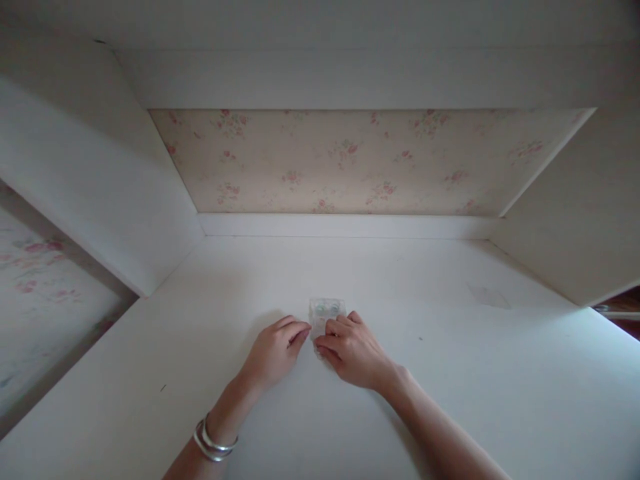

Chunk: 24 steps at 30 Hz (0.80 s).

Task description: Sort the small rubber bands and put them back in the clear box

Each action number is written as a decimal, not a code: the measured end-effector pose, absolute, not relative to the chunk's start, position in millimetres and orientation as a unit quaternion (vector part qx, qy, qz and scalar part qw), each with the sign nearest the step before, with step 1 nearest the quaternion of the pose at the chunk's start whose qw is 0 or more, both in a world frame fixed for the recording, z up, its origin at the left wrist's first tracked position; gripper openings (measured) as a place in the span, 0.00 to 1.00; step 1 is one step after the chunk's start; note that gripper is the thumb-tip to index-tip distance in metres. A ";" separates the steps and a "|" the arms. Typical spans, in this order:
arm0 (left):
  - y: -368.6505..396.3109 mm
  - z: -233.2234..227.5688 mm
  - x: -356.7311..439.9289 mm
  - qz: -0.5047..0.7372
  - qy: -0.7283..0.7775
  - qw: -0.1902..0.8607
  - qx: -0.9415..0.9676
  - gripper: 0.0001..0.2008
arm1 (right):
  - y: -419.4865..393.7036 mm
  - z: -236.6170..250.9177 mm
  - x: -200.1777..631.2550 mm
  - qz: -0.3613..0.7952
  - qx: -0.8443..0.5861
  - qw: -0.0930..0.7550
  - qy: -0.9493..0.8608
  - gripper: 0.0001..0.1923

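Note:
A small clear plastic box (327, 311) with pale coloured bits inside rests on the white desk top (450, 373). My right hand (353, 351) grips its near right side with curled fingers. My left hand (276, 350) has its fingertips against the box's near left edge. Silver bangles (213, 441) sit on my left wrist. What lies inside the box is too small to tell.
The desk sits in a white alcove with side panels (100, 173) left and right and a floral-papered back wall (350, 160). A faint tape-like patch (489, 295) marks the surface at right. Floral wall shows past the left panel.

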<state>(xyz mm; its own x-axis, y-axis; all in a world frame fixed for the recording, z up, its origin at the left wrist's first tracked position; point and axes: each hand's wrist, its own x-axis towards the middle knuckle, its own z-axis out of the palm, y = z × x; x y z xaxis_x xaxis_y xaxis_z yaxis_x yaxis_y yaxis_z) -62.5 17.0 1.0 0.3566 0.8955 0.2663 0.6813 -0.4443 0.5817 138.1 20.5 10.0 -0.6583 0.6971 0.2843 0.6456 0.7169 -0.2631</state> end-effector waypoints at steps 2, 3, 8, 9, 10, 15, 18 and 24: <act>16.3 1.6 -62.5 0.288 0.492 0.184 0.801 0.12 | 20.9 9.5 138.2 0.075 -0.371 0.187 -0.907 0.10; 16.0 1.8 -62.5 0.290 0.492 0.182 0.800 0.12 | 20.3 9.5 138.6 0.078 -0.371 0.189 -0.906 0.10; 14.6 3.8 -62.8 0.277 0.500 0.189 0.798 0.12 | 15.3 9.0 141.7 0.101 -0.371 0.206 -0.900 0.11; 14.5 4.3 -63.0 0.275 0.501 0.192 0.798 0.12 | 15.1 8.3 142.4 0.108 -0.373 0.216 -0.896 0.11; 14.5 4.6 -63.2 0.273 0.503 0.195 0.797 0.12 | 15.5 7.4 143.0 0.115 -0.379 0.229 -0.889 0.12; 13.0 5.4 -63.0 0.241 0.501 0.213 0.803 0.12 | 25.7 3.6 143.3 0.106 -0.442 0.291 -0.842 0.12; 10.6 4.9 -61.5 0.213 0.487 0.232 0.815 0.11 | 32.6 4.9 140.0 0.084 -0.464 0.285 -0.834 0.11; 8.1 2.3 -60.0 0.192 0.486 0.222 0.823 0.10 | 35.8 10.0 136.2 0.063 -0.471 0.249 -0.844 0.10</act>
<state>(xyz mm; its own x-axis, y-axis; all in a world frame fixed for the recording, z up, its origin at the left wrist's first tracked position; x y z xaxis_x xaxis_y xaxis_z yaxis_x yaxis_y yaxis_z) -60.0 8.1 2.3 0.4526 0.8860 0.1006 0.7151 -0.4280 0.5526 136.2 35.8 10.0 -0.4325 0.8257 0.3623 0.7633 0.5491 -0.3404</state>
